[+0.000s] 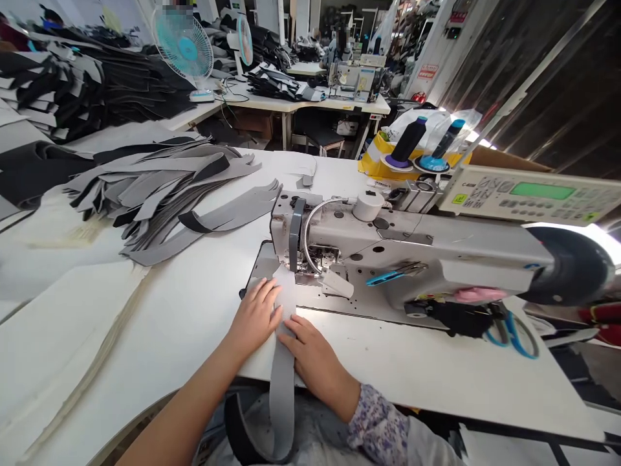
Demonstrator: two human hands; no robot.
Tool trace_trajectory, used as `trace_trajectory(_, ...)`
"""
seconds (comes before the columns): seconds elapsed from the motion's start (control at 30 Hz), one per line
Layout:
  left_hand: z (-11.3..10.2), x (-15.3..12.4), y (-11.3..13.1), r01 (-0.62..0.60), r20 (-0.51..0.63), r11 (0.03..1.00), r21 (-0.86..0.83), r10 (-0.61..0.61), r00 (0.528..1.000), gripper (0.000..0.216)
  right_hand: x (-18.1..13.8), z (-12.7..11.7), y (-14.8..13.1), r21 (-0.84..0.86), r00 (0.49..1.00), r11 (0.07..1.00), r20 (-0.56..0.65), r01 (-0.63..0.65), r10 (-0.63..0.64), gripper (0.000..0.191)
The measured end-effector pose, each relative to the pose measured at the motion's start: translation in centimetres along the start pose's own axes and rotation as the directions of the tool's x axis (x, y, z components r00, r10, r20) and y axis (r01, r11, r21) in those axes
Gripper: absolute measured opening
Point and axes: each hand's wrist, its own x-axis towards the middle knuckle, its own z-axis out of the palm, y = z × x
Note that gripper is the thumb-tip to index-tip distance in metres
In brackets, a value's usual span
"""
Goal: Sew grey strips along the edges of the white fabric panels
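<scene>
Rows of workshop tables (301, 103) and a teal fan (184, 45) stretched away behind the sewing machine (388, 249) as I watched from afar. Both hands lay open and flat, with nothing pinched: my left hand (255, 317) pressed the grey strip (284, 388) just in front of the machine's needle end, and my right hand (315, 362) rested on it closer to me, near the front edge of the table (436, 369). The strip ran from the needle end across the table and hung over that edge. Left of the machine lay a heap of cut grey pieces (165, 200); behind it stood two thread cones (407, 142), and right of it lay blue-handled scissors (514, 336).
</scene>
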Motion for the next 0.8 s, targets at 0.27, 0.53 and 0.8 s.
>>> trace_trajectory(0.27,0.5,2.9,-0.4,0.034,0.003,0.999,0.040,-0.034,0.999,0.046,2.5,0.4,0.7,-0.061,1.000,0.998,0.012,-0.016,0.017,0.047)
trace_trajectory(0.53,0.6,2.7,-0.6,0.017,0.004,1.000,0.019,-0.017,1.000,0.039,2.0,1.2,0.7,-0.124,1.000,0.992,-0.009,-0.004,0.003,0.042)
trace_trajectory(0.8,0.5,2.9,-0.3,0.013,-0.004,1.000,0.024,-0.013,1.000,0.037,1.8,1.6,0.8,-0.136,0.999,0.991,-0.031,0.009,-0.013,0.040)
